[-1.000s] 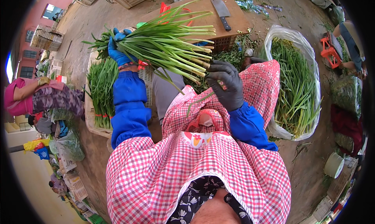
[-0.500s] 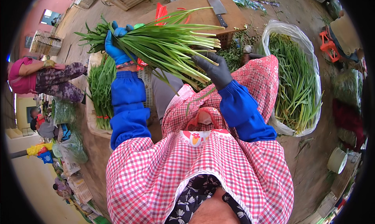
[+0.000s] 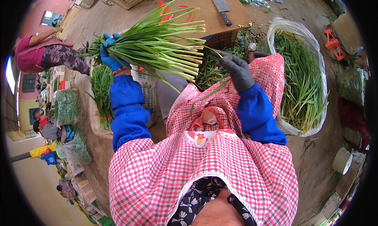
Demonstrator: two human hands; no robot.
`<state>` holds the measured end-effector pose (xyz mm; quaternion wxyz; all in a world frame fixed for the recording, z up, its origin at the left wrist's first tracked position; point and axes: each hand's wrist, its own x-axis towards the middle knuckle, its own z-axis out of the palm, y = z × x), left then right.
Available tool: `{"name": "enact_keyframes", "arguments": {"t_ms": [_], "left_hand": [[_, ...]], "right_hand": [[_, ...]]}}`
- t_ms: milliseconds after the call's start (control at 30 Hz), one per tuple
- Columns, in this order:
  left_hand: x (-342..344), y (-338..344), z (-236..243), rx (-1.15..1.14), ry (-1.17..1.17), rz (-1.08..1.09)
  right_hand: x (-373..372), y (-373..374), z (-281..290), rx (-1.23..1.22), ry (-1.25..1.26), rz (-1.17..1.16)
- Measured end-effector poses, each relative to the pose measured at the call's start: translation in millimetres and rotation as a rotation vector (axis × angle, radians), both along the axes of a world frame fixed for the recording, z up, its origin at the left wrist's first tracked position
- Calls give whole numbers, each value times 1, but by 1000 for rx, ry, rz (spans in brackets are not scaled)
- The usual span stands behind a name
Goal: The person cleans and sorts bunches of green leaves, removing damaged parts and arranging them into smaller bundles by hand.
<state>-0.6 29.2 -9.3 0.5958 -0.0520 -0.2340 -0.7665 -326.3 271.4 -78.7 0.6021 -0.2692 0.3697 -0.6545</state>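
Head: over an off-white slatted plastic crate (image 3: 149, 93), a leafy green bundle (image 3: 161, 46) is clasped by the blue-gloved left hand (image 3: 111, 55); the black-gloved right hand (image 3: 238, 71), pinching a thin green strand (image 3: 213, 51), has been withdrawn from it.

Stalk bundle (image 3: 157, 48) in left hand (image 3: 113, 55); right hand (image 3: 236, 68) just right of it. Crate (image 3: 149, 96) at left, more stalks (image 3: 102, 88) inside. Cleaver (image 3: 220, 5) on table (image 3: 238, 15) ahead. Plastic bag (image 3: 323, 86) at right.

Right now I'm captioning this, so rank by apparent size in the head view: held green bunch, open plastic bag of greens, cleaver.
1. Held green bunch and open plastic bag of greens: too close to rank, the bunch seeming nearer the camera.
2. Cleaver: clearly smallest.
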Motion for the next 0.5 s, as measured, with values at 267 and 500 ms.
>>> {"name": "enact_keyframes", "arguments": {"t_ms": [267, 500], "left_hand": [[8, 6, -2, 35, 5, 36], [-10, 8, 7, 65, 40, -64]], "right_hand": [[-3, 14, 75, -375, 1288, -245], [19, -16, 71, -481, 1053, -237]]}}
